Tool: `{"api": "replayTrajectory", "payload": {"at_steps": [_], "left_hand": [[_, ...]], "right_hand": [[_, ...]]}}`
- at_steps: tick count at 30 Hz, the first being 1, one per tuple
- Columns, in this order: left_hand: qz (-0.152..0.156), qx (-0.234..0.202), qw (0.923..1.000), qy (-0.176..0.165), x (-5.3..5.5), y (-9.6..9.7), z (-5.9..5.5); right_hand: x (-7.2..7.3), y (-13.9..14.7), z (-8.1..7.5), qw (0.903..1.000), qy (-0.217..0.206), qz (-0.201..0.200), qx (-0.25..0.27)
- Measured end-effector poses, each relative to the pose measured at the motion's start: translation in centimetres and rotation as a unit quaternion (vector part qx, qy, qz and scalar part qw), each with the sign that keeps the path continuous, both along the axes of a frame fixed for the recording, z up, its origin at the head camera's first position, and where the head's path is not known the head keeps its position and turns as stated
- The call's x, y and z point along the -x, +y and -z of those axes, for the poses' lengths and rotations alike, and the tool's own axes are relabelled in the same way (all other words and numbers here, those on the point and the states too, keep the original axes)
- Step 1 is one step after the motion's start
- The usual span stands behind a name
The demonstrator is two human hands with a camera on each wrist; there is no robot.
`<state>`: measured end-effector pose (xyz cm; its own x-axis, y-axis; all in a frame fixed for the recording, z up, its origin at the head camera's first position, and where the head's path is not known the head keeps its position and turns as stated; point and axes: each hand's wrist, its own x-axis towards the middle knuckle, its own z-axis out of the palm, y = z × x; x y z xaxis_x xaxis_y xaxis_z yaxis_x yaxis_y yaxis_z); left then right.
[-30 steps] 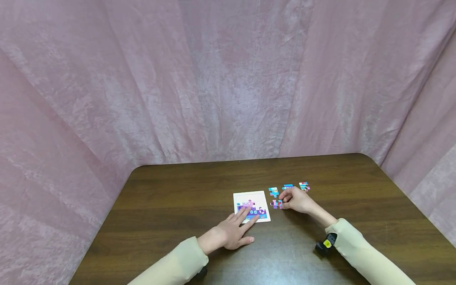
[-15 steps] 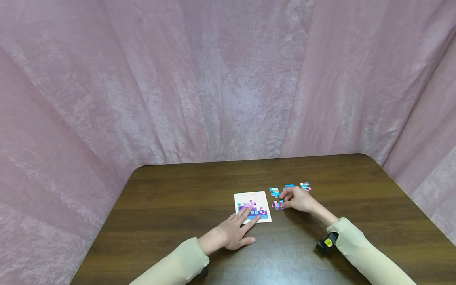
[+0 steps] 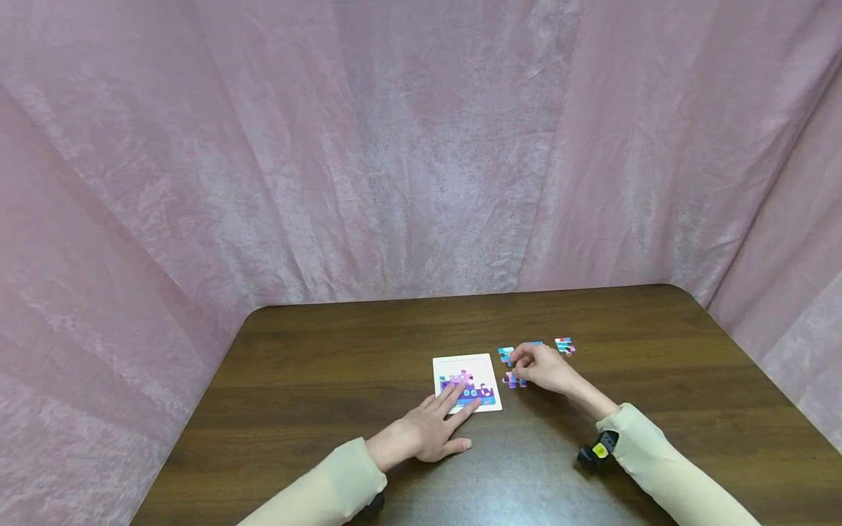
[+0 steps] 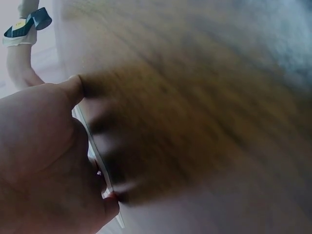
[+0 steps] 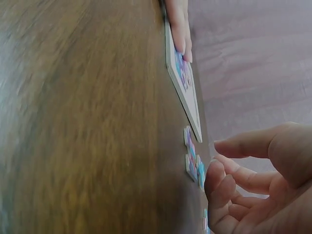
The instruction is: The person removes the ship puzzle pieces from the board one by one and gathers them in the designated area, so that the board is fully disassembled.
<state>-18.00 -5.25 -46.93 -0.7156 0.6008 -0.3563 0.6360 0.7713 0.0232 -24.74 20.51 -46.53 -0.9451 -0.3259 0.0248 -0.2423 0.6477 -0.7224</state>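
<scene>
Left hand (image 3: 435, 434): fingers straight, spread, resting on puzzle board (image 3: 483, 367) | Right hand (image 3: 544, 367), right of board: fingers loosely bent, nothing seen between | Pink-purple piece (image 3: 514, 380), just right of board: probably light, stiff; better pinched at opposite edges

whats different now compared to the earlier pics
The right hand has shifted slightly to the left, so its fingers now cover part of the leftmost far puzzle piece. No piece shows in its grasp. The left hand stayed spread on the puzzle board; the board and the rightmost piece show no clear move.
</scene>
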Motion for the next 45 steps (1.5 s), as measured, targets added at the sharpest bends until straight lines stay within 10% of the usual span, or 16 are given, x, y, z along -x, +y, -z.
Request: {"api": "replayTrajectory", "payload": {"at_steps": [10, 45], "left_hand": [[0.005, -0.012, 0.9999, 0.002, -0.2, -0.1, -0.4], [-0.011, -0.044, 0.9986, 0.028, -1.0, -0.2, -0.8]], "right_hand": [[-0.1, -1.6, 0.1, 0.9966, -0.016, -0.043, 0.069], [0.0, -5.6, 0.2, 0.9918, 0.025, -0.122, -0.031]]}}
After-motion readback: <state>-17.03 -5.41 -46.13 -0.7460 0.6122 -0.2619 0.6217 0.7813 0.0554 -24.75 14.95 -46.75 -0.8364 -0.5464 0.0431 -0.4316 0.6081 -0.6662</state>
